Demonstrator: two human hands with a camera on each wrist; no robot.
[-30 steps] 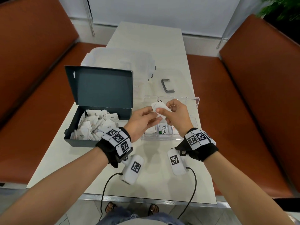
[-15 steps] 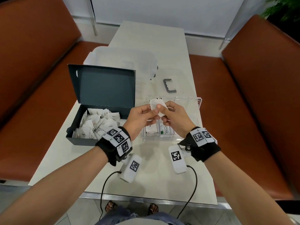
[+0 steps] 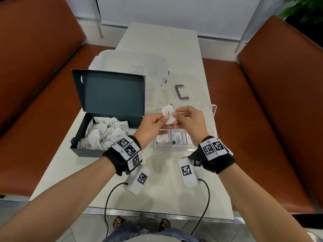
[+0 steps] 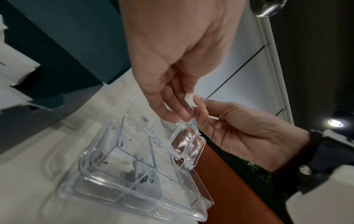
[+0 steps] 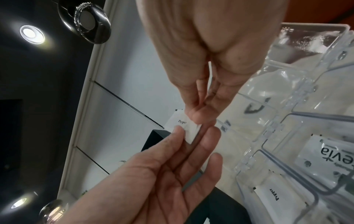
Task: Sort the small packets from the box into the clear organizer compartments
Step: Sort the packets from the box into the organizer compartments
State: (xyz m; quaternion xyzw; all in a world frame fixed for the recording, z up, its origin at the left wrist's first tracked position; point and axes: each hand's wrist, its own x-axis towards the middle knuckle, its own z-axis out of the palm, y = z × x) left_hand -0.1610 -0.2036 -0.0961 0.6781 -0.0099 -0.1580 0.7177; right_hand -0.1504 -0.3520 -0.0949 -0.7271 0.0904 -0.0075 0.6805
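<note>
Small white paper pepper packet [image 3: 168, 114] pinched by both hands, left hand [image 3: 151, 125] at lower edge, right hand [image 3: 189, 122] at side, held above clear plastic compartment organizer [image 3: 214, 109]. Prob. feather-light, limp, crinkly; best gripped by flat edges w/ fingertips, no squeezing. More packets in dark teal cardboard box [image 3: 108, 95].
</note>
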